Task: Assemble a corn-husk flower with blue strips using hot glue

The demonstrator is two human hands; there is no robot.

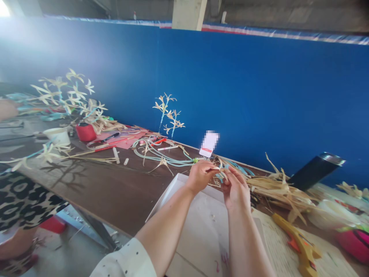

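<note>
Above a shallow white box (198, 215), my left hand (201, 176) and my right hand (236, 187) come close together with fingers pinched. Between their fingertips is a small pale husk flower (222, 175), partly hidden by the fingers; a bit of light blue shows just under it. A loose husk flower (162, 161) lies on the brown table (138, 188) to the left of my hands. Beyond it curve several pale green-blue stems (170, 161). Dried husks (279, 188) are heaped right beside my right hand.
Two finished flower sprays (173, 123) stand by the blue wall (259, 92). A phone (209, 144) leans there, blurred. On the right are a yellow glue gun (300, 246) and a dark tilted flask (315, 171). A person's arm (8, 109) and a larger flower bunch (72, 92) are at left.
</note>
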